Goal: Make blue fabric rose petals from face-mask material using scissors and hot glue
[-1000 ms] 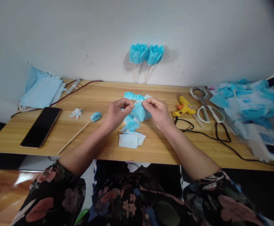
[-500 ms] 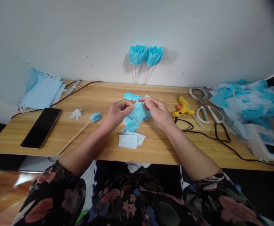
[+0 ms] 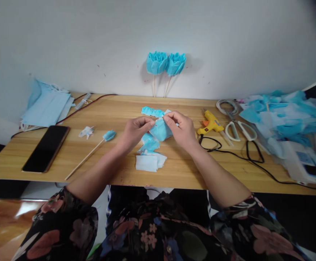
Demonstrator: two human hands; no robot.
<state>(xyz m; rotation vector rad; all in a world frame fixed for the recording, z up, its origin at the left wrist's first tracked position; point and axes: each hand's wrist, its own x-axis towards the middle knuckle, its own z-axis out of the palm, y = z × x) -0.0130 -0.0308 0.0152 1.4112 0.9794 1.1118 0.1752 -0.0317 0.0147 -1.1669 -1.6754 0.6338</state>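
Between my hands is a light blue fabric piece [image 3: 161,131], held up by its top edge above the table. My left hand [image 3: 139,129] pinches its upper left corner between thumb and fingers. The upper right side is pinched by my right hand [image 3: 180,127]. Just behind lies a pleated blue strip [image 3: 152,111]. Below the held piece, nearer to me, are crumpled blue pieces [image 3: 149,143] and white-blue cut pieces [image 3: 147,162]. A stick with a small blue bud [image 3: 109,135] lies left of my left hand.
Two blue flowers [image 3: 157,63] on sticks lean against the wall. At left are masks [image 3: 45,105], a phone [image 3: 46,148] and a white scrap [image 3: 86,132]. At right are a yellow glue gun [image 3: 211,123], scissors [image 3: 246,130], cables and a scrap pile [image 3: 285,112].
My right fingers have closed in on the top edge of the fabric piece, where the index finger was stretched out before. The whole view has shifted slightly.
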